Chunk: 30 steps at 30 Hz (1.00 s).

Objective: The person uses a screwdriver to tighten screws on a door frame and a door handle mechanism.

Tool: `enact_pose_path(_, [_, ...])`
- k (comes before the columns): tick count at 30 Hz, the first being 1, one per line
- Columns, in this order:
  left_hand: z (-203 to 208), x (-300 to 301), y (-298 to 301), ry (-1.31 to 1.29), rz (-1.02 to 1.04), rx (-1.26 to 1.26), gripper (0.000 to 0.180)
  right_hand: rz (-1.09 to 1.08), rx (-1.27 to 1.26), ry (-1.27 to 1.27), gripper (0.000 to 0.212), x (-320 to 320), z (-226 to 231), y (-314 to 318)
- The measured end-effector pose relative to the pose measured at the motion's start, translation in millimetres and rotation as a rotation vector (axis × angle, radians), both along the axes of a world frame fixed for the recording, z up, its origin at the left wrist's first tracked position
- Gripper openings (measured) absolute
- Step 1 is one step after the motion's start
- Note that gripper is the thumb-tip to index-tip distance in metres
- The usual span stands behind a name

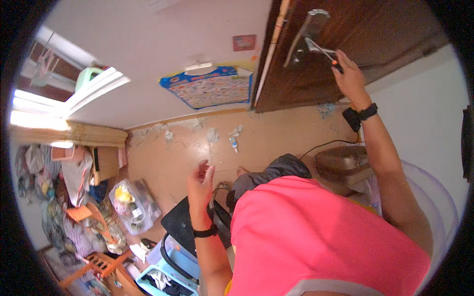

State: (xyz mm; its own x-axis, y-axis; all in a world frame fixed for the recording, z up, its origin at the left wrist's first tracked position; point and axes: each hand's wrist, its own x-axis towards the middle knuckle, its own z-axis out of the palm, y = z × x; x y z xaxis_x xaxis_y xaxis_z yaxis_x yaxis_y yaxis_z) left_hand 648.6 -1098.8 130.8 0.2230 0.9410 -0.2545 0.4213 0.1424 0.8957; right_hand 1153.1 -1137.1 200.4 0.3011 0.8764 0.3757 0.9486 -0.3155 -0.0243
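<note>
At the upper right, my right hand [349,76] is closed on a screwdriver [326,53] with a thin metal shaft and an orange end showing by the fingers. Its shaft slants up to a metal door handle [311,45] on a dark brown wooden door [375,29]. Whether the tip touches a screw is too small to tell. A long metal plate [317,18] sits around the handle. Low over the floor, my left hand [200,182] hangs away from the door, its fingers loosely bent and apart, with nothing visible in them.
On the tan floor [177,148] lie a small white-and-blue tube [234,144] and scraps. A clear bin [132,207], a light blue basket [165,281] and piled bags stand to the left. A dark cable [326,144] runs near a brown box [343,160]. A colourful poster [210,89] hangs on the wall.
</note>
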Motion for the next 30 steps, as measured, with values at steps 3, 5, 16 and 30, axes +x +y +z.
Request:
enact_pose_path(3, [-3,-1,5,-0.038,-0.028,0.012,0.031,0.028,0.006,-0.030,0.053,1,-3,4])
enact_pose_path(5, [-5,0,8,-0.064,-0.040,0.000,0.031,-0.012,-0.005,0.010,0.053,1,-9,5])
enact_pose_path(16, [6,2,8,0.032,-0.062,0.098,0.028,-0.053,0.022,0.045,0.054,14,-19,11])
enact_pose_path(30, [5,4,0,0.052,-0.066,0.062,0.028,-0.023,0.028,0.154,0.055,24,-18,28])
